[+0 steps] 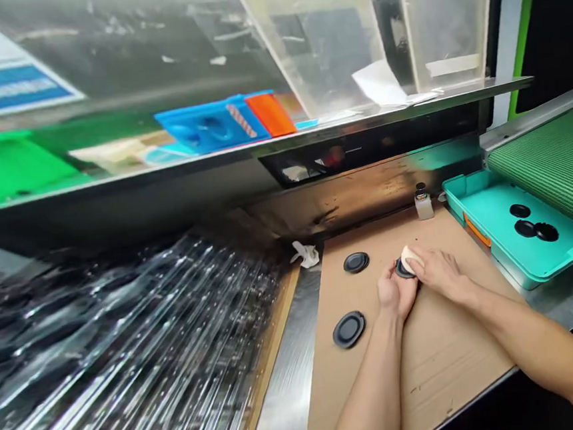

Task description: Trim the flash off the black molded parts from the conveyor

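Note:
My left hand (pixel 395 292) is closed around a small black round disc (pixel 402 270), holding it just above the brown cardboard sheet (pixel 429 350). My right hand (pixel 436 270) pinches a small white pad (pixel 407 258) and presses it against that disc. Two more black discs lie on the cardboard: one (pixel 355 262) beyond my left hand, another (pixel 349 329) to its left, nearer me.
A teal tray (pixel 491 207) at the right holds three black discs (pixel 532 221), beside a green ribbed conveyor belt (pixel 553 165). A small bottle (pixel 422 203) stands at the cardboard's far edge, a crumpled white wipe (pixel 306 253) to its left. Shiny plastic sheeting (pixel 118 350) covers the left.

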Demonstrator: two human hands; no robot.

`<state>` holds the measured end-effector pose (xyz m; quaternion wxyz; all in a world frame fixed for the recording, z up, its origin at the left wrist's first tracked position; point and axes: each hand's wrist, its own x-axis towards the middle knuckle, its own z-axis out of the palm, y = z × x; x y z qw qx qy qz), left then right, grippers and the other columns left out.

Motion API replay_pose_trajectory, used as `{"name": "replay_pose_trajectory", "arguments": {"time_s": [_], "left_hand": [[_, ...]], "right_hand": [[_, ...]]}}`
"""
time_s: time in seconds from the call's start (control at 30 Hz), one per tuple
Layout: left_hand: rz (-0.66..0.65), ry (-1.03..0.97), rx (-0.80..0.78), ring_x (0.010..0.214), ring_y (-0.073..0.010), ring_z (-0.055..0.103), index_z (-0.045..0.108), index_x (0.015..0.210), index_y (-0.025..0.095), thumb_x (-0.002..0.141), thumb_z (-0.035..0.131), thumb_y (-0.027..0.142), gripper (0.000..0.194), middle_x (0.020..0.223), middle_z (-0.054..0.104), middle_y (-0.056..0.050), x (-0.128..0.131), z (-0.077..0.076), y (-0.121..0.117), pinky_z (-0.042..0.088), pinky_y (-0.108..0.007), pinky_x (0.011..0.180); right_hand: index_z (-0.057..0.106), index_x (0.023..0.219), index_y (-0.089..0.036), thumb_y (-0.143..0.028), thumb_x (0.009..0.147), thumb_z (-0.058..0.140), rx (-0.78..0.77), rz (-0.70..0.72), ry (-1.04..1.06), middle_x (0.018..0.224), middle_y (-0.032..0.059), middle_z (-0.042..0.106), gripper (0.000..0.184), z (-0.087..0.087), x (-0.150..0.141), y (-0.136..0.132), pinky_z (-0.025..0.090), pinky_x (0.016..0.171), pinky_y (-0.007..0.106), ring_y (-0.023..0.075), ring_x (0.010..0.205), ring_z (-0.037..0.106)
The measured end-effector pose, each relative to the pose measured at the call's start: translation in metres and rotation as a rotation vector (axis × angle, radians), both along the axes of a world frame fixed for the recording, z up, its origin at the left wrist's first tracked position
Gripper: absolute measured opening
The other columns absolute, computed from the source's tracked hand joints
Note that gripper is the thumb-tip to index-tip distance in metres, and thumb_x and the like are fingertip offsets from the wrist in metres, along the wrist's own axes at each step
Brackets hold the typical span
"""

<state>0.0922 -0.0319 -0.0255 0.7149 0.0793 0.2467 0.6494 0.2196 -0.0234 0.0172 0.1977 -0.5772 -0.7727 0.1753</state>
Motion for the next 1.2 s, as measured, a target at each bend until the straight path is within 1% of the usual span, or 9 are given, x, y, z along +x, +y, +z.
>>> {"name": "replay_pose_trajectory", "arguments": {"time_s": [0.1, 0.23, 0.37, 0.53, 0.63, 0.77, 1.0, 1.1, 1.2], "left_hand": [[-0.055, -0.002, 0.011, 0.115, -0.0278, 0.070, 0.068, 0.122, 0.012, 0.107, 0.033, 0.041, 0.048, 0.126, 0.072, -0.018, 0.001, 0.000, -0.003, 0.054, -0.047, 0.104], [-0.043, -0.032, 0.014, 0.123, -0.0281, 0.067, 0.069, 0.120, 0.017, 0.107, 0.034, 0.041, 0.044, 0.135, 0.068, -0.015, 0.003, 0.000, -0.002, 0.051, -0.048, 0.109], [0.022, -0.039, 0.001, 0.121, -0.0225, 0.068, 0.069, 0.120, 0.014, 0.108, 0.034, 0.035, 0.042, 0.126, 0.072, -0.014, 0.004, 0.001, 0.000, 0.051, -0.039, 0.110], [0.016, -0.054, -0.002, 0.120, -0.0249, 0.069, 0.067, 0.127, 0.015, 0.107, 0.033, 0.035, 0.044, 0.126, 0.073, -0.014, 0.003, 0.003, 0.000, 0.052, -0.044, 0.110], [0.032, -0.055, -0.021, 0.119, -0.0239, 0.069, 0.068, 0.123, 0.013, 0.108, 0.033, 0.034, 0.044, 0.122, 0.074, -0.015, 0.002, 0.005, 0.001, 0.052, -0.043, 0.110], [0.022, -0.026, -0.031, 0.120, -0.0243, 0.069, 0.071, 0.115, 0.012, 0.108, 0.034, 0.036, 0.044, 0.120, 0.074, -0.016, 0.002, 0.006, 0.003, 0.053, -0.041, 0.109], [0.051, 0.052, -0.007, 0.123, -0.0217, 0.067, 0.072, 0.110, 0.015, 0.108, 0.038, 0.034, 0.039, 0.122, 0.074, -0.013, 0.008, 0.002, 0.001, 0.052, -0.037, 0.110], [0.076, 0.089, 0.017, 0.127, -0.0216, 0.064, 0.071, 0.113, 0.017, 0.107, 0.039, 0.034, 0.036, 0.121, 0.075, -0.011, 0.010, 0.000, -0.001, 0.051, -0.038, 0.111], [0.092, 0.097, -0.009, 0.128, -0.0215, 0.064, 0.071, 0.112, 0.017, 0.108, 0.038, 0.032, 0.037, 0.120, 0.075, -0.011, 0.009, 0.001, -0.001, 0.050, -0.037, 0.112]], "right_hand": [[0.050, 0.151, -0.035, -0.055, 0.105, 0.038, -0.002, -0.087, -0.165, 0.110, 0.0114, 0.076, 0.052, 0.005, -0.012, -0.010, 0.050, 0.086, 0.039, 0.0301, 0.102, 0.072], [0.044, 0.156, -0.035, -0.057, 0.104, 0.039, 0.000, -0.023, -0.229, 0.111, 0.0123, 0.076, 0.056, 0.005, -0.024, -0.017, 0.050, 0.083, 0.038, 0.0298, 0.099, 0.072], [0.044, 0.155, -0.033, -0.053, 0.106, 0.034, -0.006, -0.103, -0.227, 0.115, 0.0128, 0.075, 0.054, 0.005, -0.026, -0.011, 0.050, 0.084, 0.039, 0.0301, 0.103, 0.071], [0.043, 0.156, -0.037, -0.057, 0.105, 0.037, -0.005, -0.039, -0.230, 0.114, 0.0103, 0.075, 0.055, 0.004, -0.023, -0.005, 0.049, 0.085, 0.038, 0.0293, 0.102, 0.071], [0.043, 0.156, -0.033, -0.055, 0.106, 0.033, 0.002, -0.104, -0.245, 0.118, 0.0117, 0.074, 0.056, 0.004, -0.023, -0.003, 0.049, 0.086, 0.038, 0.0295, 0.105, 0.071], [0.041, 0.156, -0.035, -0.056, 0.105, 0.037, 0.012, -0.043, -0.269, 0.114, 0.0107, 0.075, 0.055, 0.004, -0.022, -0.003, 0.048, 0.084, 0.037, 0.0293, 0.101, 0.071], [0.048, 0.143, -0.026, -0.047, 0.106, 0.036, 0.052, 0.015, -0.240, 0.113, 0.0101, 0.075, 0.044, 0.008, -0.016, -0.005, 0.048, 0.081, 0.034, 0.0277, 0.099, 0.071], [0.051, 0.134, -0.022, -0.043, 0.107, 0.033, 0.032, -0.045, -0.250, 0.109, 0.0119, 0.075, 0.039, 0.009, -0.020, -0.005, 0.048, 0.080, 0.035, 0.0282, 0.095, 0.071], [0.047, 0.137, -0.021, -0.042, 0.106, 0.035, 0.016, -0.004, -0.198, 0.110, 0.0128, 0.075, 0.040, 0.007, -0.023, -0.002, 0.048, 0.080, 0.035, 0.0286, 0.094, 0.072]]}}
